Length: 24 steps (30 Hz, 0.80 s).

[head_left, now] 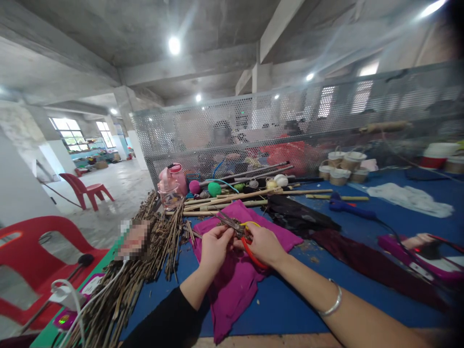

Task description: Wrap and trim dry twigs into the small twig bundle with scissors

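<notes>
My right hand (264, 245) grips scissors (243, 230) with red and yellow handles, blades pointing up and to the left. My left hand (214, 247) pinches a small brown twig piece (232, 223) right at the blades. Both hands hover over a magenta cloth (237, 275) spread on the blue table (290, 309). A silver bracelet sits on my right wrist, and a black sleeve covers my left forearm.
A big pile of dry twigs (145, 261) lies left of the cloth. Long bamboo sticks (232, 198), yarn balls (214, 188), a pink jug (170, 186), dark cloths (300, 217), small baskets (340, 169) and a blue tool (348, 205) crowd the back. Red chairs (39, 256) stand left. People sit behind a mesh fence.
</notes>
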Available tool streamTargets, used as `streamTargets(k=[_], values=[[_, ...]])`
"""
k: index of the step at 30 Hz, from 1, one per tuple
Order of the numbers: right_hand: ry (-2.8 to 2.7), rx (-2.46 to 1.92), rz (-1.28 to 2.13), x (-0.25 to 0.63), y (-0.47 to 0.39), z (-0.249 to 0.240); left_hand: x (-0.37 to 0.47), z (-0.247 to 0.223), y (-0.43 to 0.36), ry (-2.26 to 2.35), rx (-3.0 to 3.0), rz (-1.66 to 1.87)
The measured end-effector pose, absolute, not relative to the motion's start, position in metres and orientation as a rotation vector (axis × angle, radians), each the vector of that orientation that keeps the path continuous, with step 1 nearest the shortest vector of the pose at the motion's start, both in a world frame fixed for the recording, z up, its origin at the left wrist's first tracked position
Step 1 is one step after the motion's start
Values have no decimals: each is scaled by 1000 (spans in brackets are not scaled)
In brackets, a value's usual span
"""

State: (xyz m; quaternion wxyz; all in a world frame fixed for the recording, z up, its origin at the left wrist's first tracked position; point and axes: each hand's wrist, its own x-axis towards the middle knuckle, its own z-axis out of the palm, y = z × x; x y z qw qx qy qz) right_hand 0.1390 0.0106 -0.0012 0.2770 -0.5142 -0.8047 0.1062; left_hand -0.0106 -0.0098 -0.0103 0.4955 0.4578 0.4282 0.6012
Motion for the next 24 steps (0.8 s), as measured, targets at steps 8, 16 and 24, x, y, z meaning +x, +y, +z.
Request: streamTargets(k=[8,16,24], values=[[-2219,-1434,286,141,12,3,-10,-8,-10,1027,1025,1427],[-2239,-1301,259,141,11,2,-8,-5,-12,1016,1030,1414],[-2200,-1385,370,139,9,4,-7,-2,-15,1006,1083,1436]])
